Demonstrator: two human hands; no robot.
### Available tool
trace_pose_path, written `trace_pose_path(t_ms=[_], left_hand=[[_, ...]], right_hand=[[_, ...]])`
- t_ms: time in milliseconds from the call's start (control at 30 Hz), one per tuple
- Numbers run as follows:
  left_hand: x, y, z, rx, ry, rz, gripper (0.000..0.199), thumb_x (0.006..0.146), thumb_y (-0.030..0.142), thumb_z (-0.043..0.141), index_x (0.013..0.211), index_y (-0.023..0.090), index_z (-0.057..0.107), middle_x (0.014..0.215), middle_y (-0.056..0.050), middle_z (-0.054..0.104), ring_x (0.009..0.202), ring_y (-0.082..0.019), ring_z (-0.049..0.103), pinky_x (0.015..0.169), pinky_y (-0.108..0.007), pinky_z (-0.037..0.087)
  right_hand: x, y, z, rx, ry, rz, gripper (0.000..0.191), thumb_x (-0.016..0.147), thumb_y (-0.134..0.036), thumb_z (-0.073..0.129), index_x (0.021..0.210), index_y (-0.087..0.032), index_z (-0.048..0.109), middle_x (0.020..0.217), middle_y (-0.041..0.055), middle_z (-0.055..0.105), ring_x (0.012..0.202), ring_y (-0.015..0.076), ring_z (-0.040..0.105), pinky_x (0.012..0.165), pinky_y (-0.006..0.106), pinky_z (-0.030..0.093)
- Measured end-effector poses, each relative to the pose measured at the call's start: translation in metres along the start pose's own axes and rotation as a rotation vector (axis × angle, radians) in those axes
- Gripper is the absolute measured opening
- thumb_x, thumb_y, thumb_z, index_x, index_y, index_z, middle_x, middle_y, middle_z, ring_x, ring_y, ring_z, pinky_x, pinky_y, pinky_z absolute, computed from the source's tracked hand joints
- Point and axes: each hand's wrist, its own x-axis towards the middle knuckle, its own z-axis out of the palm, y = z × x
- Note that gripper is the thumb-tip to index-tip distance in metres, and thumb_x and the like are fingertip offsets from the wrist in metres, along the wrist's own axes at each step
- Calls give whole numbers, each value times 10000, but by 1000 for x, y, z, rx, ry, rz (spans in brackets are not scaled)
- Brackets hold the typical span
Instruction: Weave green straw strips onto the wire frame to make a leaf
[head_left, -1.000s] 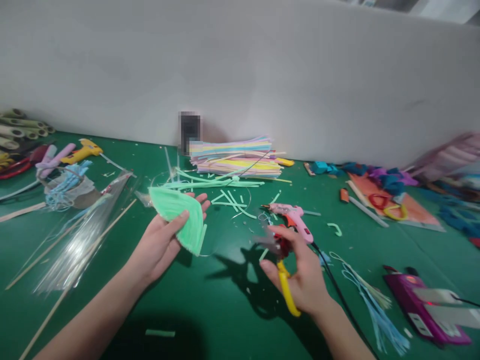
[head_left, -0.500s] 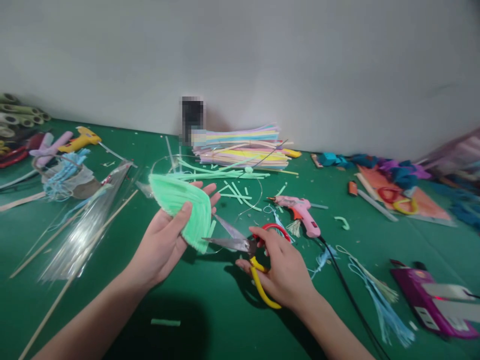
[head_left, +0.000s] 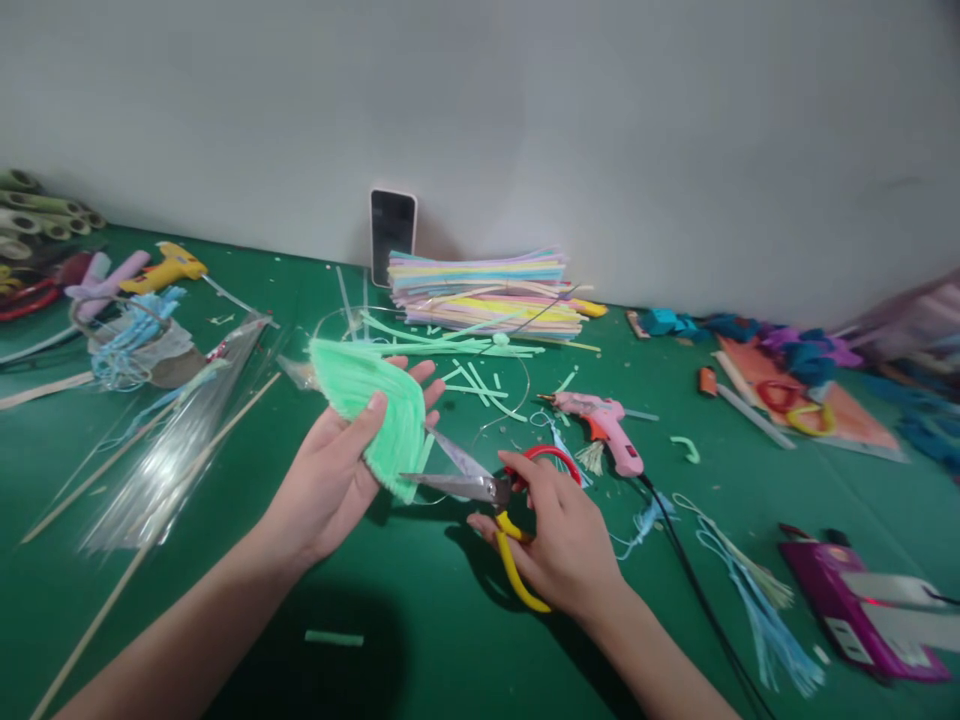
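Note:
My left hand [head_left: 330,480] grips a mint-green fuzzy leaf shape [head_left: 375,400], built from rows that look like pipe cleaners. The thumb presses on its face, and the other fingers lie behind it. Scissors [head_left: 465,487] with one red and one yellow handle are in my right hand [head_left: 559,535]. Their blades stand apart, pointing left, the lower one over the leaf's bottom right corner. Whether they touch the leaf I cannot tell. Beyond the hands lie loose green pipe cleaners [head_left: 457,347] and short cut pieces [head_left: 480,385].
A pink glue gun [head_left: 604,425] with a black cord lies to the right, near a purple device [head_left: 855,605]. Bundled pastel pipe cleaners [head_left: 487,295] and a phone [head_left: 392,235] are by the wall. Left are a plastic sleeve [head_left: 176,450], a thin stick [head_left: 150,545] and a yellow glue gun [head_left: 165,270].
The view has shifted slightly. The scissors' yellow handle has swung a little toward the red one, so the blades stand slightly closer together. Both hands keep their holds.

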Motion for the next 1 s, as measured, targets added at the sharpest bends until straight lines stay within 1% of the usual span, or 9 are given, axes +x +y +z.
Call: trace_pose_path(t_ms=[167,333,433,533,633,733,867,1000], left_hand=[[-1,-3,0,-10,-14,-1,292,960,244,527,1239,253,614,1425,-42,563,1298,-276,525,1025,-421,514],[0,-5,-1,-26,-1,11,283,954,249,542,1226,252,617,1424,-44,564,1318,-284,501,1069,-446,469],[2,-6,-2,-28,44,14,273,949,247,548,1213,259,620,1412,-40,575,1317,-278,503,1084,-457,450],[4,-6,-3,-35,78,10,269,951,238,541,1209,243,617,1400,-48,586,1300,-272,524,1079,-455,457],[5,-6,-4,-53,98,2,262,953,233,538,1203,215,615,1397,-62,588,1299,-276,524,1073,-453,465],[5,-7,-6,-58,101,2,254,950,233,546,1193,220,618,1397,-59,588,1303,-277,520,1077,-459,459],[6,-7,-6,-41,92,-4,258,942,242,560,1190,231,630,1415,-54,571,1310,-284,511,1088,-470,446],[5,-7,-6,-45,89,-8,256,945,236,555,1189,222,633,1419,-52,568,1301,-287,521,1083,-455,459]], right_hand=[[1,-1,0,-20,-27,-56,586,871,-510,614,1271,-111,460,931,131,652,770,254,609,636,370,503],[2,-5,1,-57,-38,-104,567,884,-527,582,1242,-96,497,883,124,645,761,252,602,623,358,482],[1,-8,2,-89,-18,-137,557,890,-530,570,1216,-81,521,863,124,648,755,248,599,629,353,471],[2,-9,2,-138,9,-174,555,887,-530,580,1197,-72,540,854,128,657,744,244,595,633,348,451],[4,-10,3,-174,40,-199,560,884,-547,582,1179,-72,556,854,130,669,744,241,599,631,343,428],[4,-11,2,-184,53,-213,557,888,-565,567,1160,-80,569,853,126,679,741,238,606,628,340,413],[2,-10,2,-185,34,-213,485,900,-501,580,1163,-93,571,836,108,687,739,234,613,647,342,413],[-1,-9,2,-163,33,-220,429,899,-444,602,1147,-95,577,805,91,691,708,217,614,645,328,419]])
